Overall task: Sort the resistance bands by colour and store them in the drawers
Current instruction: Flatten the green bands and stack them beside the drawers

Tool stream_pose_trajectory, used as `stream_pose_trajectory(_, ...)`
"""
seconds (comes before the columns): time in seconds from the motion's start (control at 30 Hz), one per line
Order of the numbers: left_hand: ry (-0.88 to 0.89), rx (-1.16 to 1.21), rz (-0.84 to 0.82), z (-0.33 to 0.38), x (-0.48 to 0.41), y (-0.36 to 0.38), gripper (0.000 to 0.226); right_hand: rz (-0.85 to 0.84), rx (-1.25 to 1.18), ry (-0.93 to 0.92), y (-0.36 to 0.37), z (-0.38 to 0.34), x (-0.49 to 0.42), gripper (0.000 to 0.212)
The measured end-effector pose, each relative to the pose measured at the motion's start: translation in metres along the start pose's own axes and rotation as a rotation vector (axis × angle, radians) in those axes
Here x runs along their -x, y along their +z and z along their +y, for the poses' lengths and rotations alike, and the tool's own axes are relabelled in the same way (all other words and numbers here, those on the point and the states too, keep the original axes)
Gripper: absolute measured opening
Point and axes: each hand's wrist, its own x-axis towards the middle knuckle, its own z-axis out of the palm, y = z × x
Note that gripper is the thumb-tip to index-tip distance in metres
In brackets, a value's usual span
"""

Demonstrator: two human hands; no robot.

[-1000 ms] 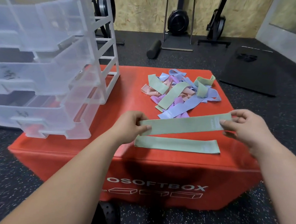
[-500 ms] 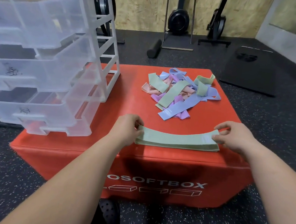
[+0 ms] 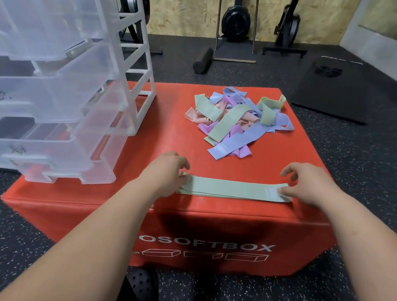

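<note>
Left hand (image 3: 165, 174) pinches, loose-fingered right hand (image 3: 311, 184) thumb-presses ends of stacked sage-green fabric resistance bands (image 3: 232, 189), likely squaring colour pile on near red padded surface (image 3: 169, 113).

Green band (image 3: 232, 188) is down now, flat on the lower band (image 3: 212, 195) instead of stretched midair. Left hand (image 3: 166, 171) and right hand (image 3: 311, 184) dropped to the box (image 3: 209, 222), right fingers lifting off.
</note>
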Motion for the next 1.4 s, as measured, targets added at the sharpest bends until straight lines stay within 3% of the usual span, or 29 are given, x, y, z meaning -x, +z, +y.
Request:
stream_pose_trajectory(0.2,0.088,0.034,-0.175,-0.01,0.008,-0.01,0.079,-0.165,0.11,-0.189,-0.007,0.006,0.006,0.071)
stream_pose_trajectory(0.43,0.102,-0.037,-0.121,-0.008,0.01,-0.004,0.062,-0.109,0.15,-0.181,0.001,0.008,0.004,0.057)
stream_pose_trajectory(0.83,0.117,0.024,-0.124,-0.014,0.005,0.0,0.07,-0.128,0.137,-0.197,-0.002,0.004,0.0,0.06)
stream_pose_trajectory(1.1,-0.067,0.181,0.078,-0.008,-0.026,0.009,0.048,0.104,-0.074,-0.256,0.006,-0.058,-0.047,0.037)
stream_pose_trajectory(1.4,-0.059,0.102,0.126,-0.02,-0.057,0.026,0.031,0.228,-0.012,-0.245,0.056,-0.144,-0.123,0.044)
